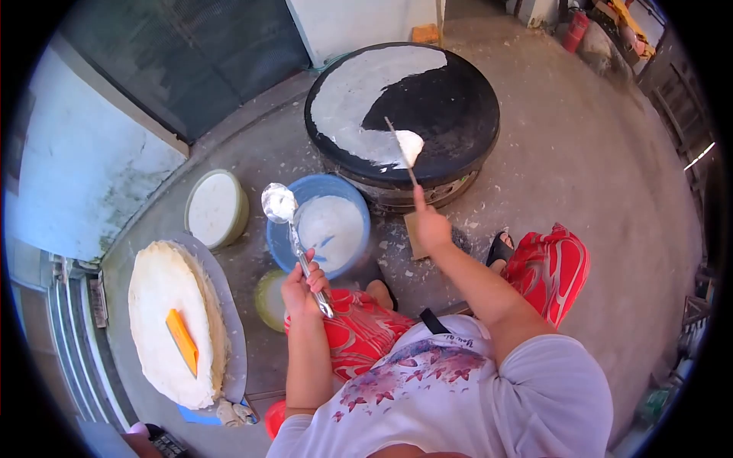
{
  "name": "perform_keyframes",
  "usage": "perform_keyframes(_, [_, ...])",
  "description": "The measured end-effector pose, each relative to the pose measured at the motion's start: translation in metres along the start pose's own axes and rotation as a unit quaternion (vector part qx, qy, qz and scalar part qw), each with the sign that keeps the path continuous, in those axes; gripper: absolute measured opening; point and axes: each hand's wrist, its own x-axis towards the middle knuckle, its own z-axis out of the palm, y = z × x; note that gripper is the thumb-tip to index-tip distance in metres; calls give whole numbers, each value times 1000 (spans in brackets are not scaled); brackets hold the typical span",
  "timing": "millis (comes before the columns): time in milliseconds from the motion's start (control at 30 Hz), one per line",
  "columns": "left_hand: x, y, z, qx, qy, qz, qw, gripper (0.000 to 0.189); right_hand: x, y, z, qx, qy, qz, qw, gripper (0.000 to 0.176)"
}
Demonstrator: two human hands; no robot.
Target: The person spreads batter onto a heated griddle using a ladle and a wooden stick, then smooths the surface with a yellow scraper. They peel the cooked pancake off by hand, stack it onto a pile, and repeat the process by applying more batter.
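My left hand (304,286) grips the handle of a metal ladle (298,246), whose bowl is coated with white batter and hangs above the rim of a blue basin (363,246). White batter or flour fills part of that basin. In my right hand (432,228) is a thin, flat spreader (404,155), seen nearly edge-on over the front of a large round black griddle (443,107). A thin layer of white batter (343,99) covers the griddle's left and far side. Beside the spreader sits a thick white lump of batter (411,145).
A tall stack of thin round sheets (160,275) stands at the left, with a yellow scraper (183,341) on top. Near it are a tub of white batter (214,208) and a greenish bowl (269,301). A brown block (416,235) lies before the griddle.
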Motion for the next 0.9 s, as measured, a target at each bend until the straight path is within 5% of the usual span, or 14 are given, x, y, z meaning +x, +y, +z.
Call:
perform_keyframes(100, [2,-1,-2,-16,-18,-6,1000,32,-10,16,-19,-5,11,55,998,70])
perform_keyframes(300, [5,-9,9,8,6,9,1000,32,-5,31,-8,-85,12,-54,995,68])
perform_keyframes(433, [6,-12,9,6,-2,-4,1000,31,1,63,-40,-51,72,35,995,64])
perform_keyframes(500, [7,-14,12,5,1,1,1000,32,1,57,-55,339,30,195,920,53])
perform_keyframes(533, [7,-14,13,4,5,9,1000,32,18,72,-19,556,45,193,807,44])
perform_keyframes(567, [7,-15,13,6,6,9,1000,32,21,77,8,396,111,104,905,49])
perform_keyframes(633, [8,-17,16,-1,5,6,1000,32,-14,51,-14,111,88,-47,989,47])
perform_keyframes(833, [12,-18,14,16,4,10,1000,32,3,131,-54,-68,179,65,979,47])
perform_keyframes(900, [12,-21,19,14,15,10,1000,32,16,136,-54,11,192,77,978,50])
